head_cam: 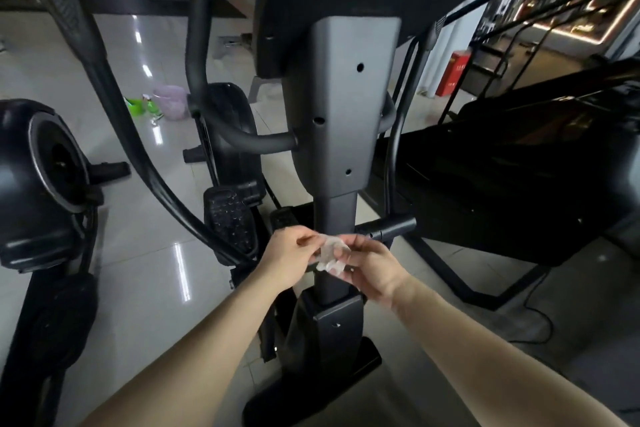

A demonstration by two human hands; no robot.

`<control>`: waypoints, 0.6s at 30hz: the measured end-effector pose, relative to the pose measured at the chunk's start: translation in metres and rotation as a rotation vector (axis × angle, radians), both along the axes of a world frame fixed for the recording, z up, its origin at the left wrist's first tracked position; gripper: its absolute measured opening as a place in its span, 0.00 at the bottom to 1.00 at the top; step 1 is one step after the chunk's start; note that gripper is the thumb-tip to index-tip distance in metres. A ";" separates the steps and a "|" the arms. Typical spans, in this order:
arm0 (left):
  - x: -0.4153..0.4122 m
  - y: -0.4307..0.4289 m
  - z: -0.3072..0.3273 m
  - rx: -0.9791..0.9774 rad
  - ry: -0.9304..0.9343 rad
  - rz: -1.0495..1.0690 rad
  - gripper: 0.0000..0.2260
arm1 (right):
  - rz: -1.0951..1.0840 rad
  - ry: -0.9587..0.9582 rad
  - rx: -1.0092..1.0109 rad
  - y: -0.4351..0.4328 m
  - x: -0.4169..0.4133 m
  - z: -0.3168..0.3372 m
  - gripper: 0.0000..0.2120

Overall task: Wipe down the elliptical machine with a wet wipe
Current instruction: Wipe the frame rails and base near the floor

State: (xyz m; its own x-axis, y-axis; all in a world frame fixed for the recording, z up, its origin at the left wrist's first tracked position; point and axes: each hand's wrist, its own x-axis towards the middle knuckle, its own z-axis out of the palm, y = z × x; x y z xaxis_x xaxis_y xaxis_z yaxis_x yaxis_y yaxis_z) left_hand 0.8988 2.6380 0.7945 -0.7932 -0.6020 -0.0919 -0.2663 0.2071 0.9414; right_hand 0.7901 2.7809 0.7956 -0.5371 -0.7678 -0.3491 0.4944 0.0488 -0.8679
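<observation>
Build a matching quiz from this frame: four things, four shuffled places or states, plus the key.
Things
1. wet wipe
2. pedal
3. red box
4. lilac bin

Places or states
A. on the floor at back left, beside green containers
B. pinched between the left hand and the right hand
C. on the floor at back right
D. black, studded, just left of the hands

Pairs: 1-B, 2-D, 3-C, 4-A

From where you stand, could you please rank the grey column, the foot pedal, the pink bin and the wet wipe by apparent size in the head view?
1. grey column
2. foot pedal
3. wet wipe and pink bin look alike; the bin is farther off, so unranked.
</observation>
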 end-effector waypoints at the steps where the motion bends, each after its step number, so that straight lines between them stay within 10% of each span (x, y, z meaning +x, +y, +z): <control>1: -0.002 -0.003 0.013 -0.018 0.034 0.011 0.05 | -0.018 -0.003 -0.040 -0.002 -0.003 0.015 0.06; 9: -0.016 -0.019 0.144 -0.221 0.339 0.079 0.06 | -0.232 0.216 -0.276 -0.026 -0.035 0.142 0.08; 18: 0.000 -0.007 0.277 -0.523 0.843 0.377 0.06 | -0.811 1.025 -0.401 -0.016 -0.024 0.306 0.04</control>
State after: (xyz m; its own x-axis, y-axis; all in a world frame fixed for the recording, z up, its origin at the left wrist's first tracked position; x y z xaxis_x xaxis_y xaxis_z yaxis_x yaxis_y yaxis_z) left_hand 0.8991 2.6311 1.0710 -0.2341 -0.6281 0.7421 0.2997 0.6795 0.6697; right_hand 0.7661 2.7653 1.1015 -0.7615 -0.0696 0.6444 -0.6043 -0.2833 -0.7447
